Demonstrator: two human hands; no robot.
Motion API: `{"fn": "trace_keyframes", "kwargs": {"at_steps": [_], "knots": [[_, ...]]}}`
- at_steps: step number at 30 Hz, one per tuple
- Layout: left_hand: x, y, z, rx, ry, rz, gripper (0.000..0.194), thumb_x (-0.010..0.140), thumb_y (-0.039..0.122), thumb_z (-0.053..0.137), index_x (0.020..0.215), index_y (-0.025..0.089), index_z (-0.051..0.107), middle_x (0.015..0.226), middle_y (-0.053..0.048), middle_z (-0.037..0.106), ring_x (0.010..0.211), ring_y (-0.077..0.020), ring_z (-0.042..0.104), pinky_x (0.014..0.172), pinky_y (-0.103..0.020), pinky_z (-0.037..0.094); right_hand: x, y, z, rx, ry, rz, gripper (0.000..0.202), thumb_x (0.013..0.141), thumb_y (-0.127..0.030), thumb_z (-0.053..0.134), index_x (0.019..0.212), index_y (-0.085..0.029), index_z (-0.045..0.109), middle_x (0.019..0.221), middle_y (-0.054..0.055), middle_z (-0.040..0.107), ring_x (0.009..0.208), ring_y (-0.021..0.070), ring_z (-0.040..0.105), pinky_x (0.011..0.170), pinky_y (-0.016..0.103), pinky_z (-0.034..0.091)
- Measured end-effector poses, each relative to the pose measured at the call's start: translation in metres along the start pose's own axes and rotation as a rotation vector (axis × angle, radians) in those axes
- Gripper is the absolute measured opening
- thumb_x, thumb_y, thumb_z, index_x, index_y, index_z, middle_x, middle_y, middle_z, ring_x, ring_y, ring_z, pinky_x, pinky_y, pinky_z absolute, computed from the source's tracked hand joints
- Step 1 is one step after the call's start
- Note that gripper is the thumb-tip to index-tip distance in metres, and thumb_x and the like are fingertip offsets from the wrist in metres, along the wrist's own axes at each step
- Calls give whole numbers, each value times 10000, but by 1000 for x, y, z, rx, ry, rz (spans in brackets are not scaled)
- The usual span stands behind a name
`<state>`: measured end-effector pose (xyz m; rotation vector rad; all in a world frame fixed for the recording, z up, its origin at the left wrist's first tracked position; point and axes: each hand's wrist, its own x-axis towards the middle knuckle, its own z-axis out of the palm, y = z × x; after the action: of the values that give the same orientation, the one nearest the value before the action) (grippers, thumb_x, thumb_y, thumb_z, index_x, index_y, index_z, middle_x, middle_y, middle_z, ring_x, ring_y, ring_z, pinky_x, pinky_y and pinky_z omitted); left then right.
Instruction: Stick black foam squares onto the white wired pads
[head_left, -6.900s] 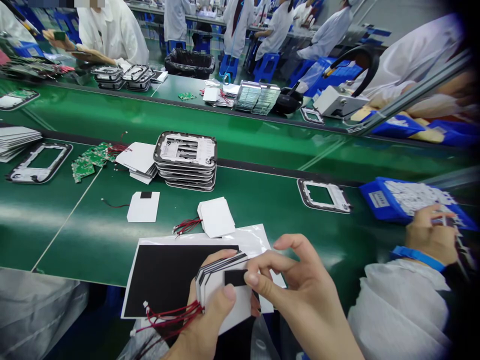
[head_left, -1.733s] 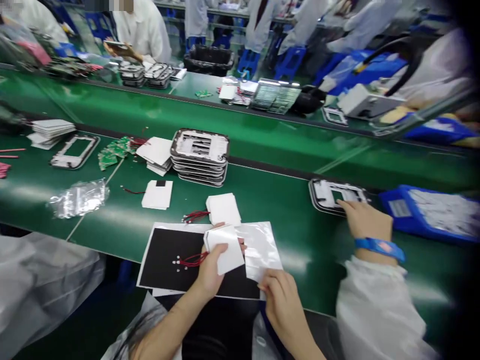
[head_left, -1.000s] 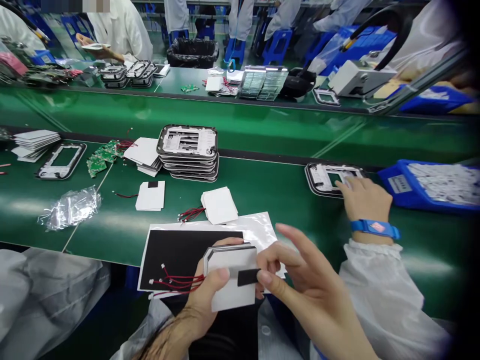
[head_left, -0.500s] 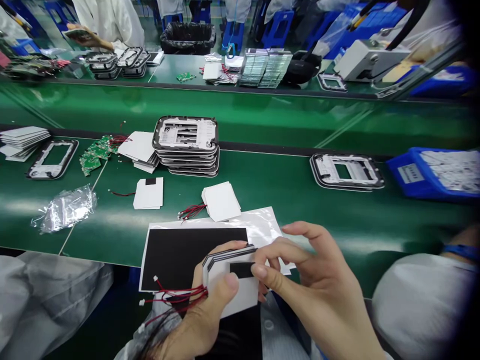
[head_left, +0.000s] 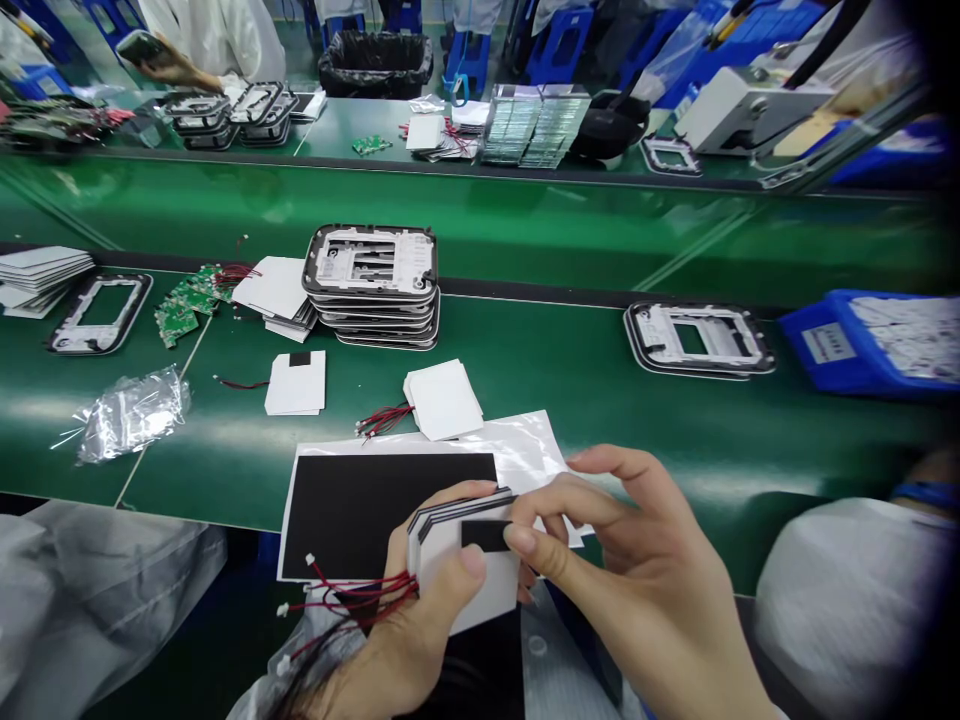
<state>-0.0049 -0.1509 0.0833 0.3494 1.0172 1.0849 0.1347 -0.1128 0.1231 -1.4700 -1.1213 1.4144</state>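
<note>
My left hand (head_left: pixel 420 620) grips a stack of white square panels (head_left: pixel 480 592), thumb on the front face, with red wires and white connectors (head_left: pixel 360 592) hanging out to the left. A black strip (head_left: pixel 484 536) lies across the top panel's face. My right hand (head_left: pixel 630 560) pinches the strip's right end between thumb and index finger at the panel's edge. Behind the stack, a black sheet (head_left: pixel 375 510) rests on glossy white backing (head_left: pixel 525 445). Just beyond are more white panels with red wires (head_left: pixel 444 400).
Frames are stacked (head_left: pixel 371 280) at the back centre, with others (head_left: pixel 697 340) at right beside a blue bin (head_left: pixel 829 345). A single panel (head_left: pixel 296 385), clear plastic bag (head_left: pixel 135 412) and green circuit boards (head_left: pixel 187 300) lie left. A person (head_left: pixel 214 45) sits across.
Both my hands have hardly moved, and the left thumb has slid slightly right on the panel. Across the bench, the person's raised hand has tilted the item it holds.
</note>
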Motion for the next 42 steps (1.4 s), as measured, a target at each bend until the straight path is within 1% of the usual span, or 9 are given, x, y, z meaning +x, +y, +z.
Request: {"fn": "trace_keyframes", "kwargs": {"at_steps": [6, 12, 22, 26, 30, 33, 36, 39, 42], "knots": [[-2, 3, 7, -70, 27, -9, 458, 701, 436, 793, 1105, 263, 666, 987, -28, 743, 874, -211, 698, 731, -262, 540, -3, -4, 6, 21, 75, 15, 403, 762, -359, 764, 965, -313, 419, 671, -25, 651, 646, 185, 513, 443, 269, 535], [-1, -3, 3, 46, 108, 11, 511, 676, 492, 791, 1116, 258, 676, 1136, -59, 699, 959, -264, 666, 774, -323, 544, 2, 5, 1, -37, 1, -125, 390, 784, -349, 747, 953, -322, 396, 664, -34, 674, 577, 178, 536, 396, 269, 550], [-3, -2, 6, 47, 136, 3, 460, 723, 478, 756, 1116, 254, 673, 1103, -56, 708, 859, -219, 694, 769, -307, 547, 0, 12, 2, -199, 92, -270, 363, 803, -278, 738, 943, -316, 406, 695, -59, 688, 566, 168, 584, 532, 316, 512], [-2, -3, 5, 44, 150, 7, 465, 697, 480, 776, 1088, 244, 691, 1036, -51, 723, 885, -222, 692, 712, -266, 558, -3, 15, 7, -255, 149, -351, 294, 793, -229, 730, 888, -282, 458, 721, -41, 634, 550, 137, 551, 511, 287, 490], [6, -8, -1, 110, 161, 59, 454, 708, 446, 775, 1094, 221, 693, 1104, -72, 714, 964, -248, 681, 740, -270, 568, 2, 23, 13, -280, 111, -414, 283, 837, -147, 616, 951, -287, 399, 714, -49, 564, 617, 147, 512, 582, 296, 479], [14, -10, -8, 51, 113, 51, 504, 752, 425, 742, 1198, 216, 633, 1061, -75, 735, 896, -244, 707, 762, -323, 586, 18, 32, 11, -301, 157, -354, 337, 783, -195, 682, 927, -282, 389, 749, -49, 436, 661, 146, 456, 592, 284, 446], [19, -9, -13, -6, 20, -8, 641, 781, 422, 714, 1340, 183, 513, 852, -74, 760, 709, -239, 721, 700, -376, 602, 36, 37, 7, -130, -38, -214, 369, 748, -297, 735, 882, -266, 393, 743, -57, 387, 643, 127, 426, 549, 244, 425], [19, -7, -16, -8, 44, 6, 689, 763, 398, 735, 1369, 199, 477, 943, -93, 756, 769, -260, 726, 695, -376, 601, 44, 38, 13, -2, -294, -108, 304, 801, -378, 690, 913, -263, 432, 802, -40, 481, 654, 125, 501, 497, 223, 436], [21, -3, -22, -16, 141, 104, 681, 710, 318, 782, 1330, 224, 515, 1099, -97, 723, 968, -290, 696, 834, -395, 575, 47, 37, 24, -152, -243, -151, 244, 807, -396, 679, 957, -246, 558, 854, 2, 603, 730, 166, 577, 543, 258, 486]]}}
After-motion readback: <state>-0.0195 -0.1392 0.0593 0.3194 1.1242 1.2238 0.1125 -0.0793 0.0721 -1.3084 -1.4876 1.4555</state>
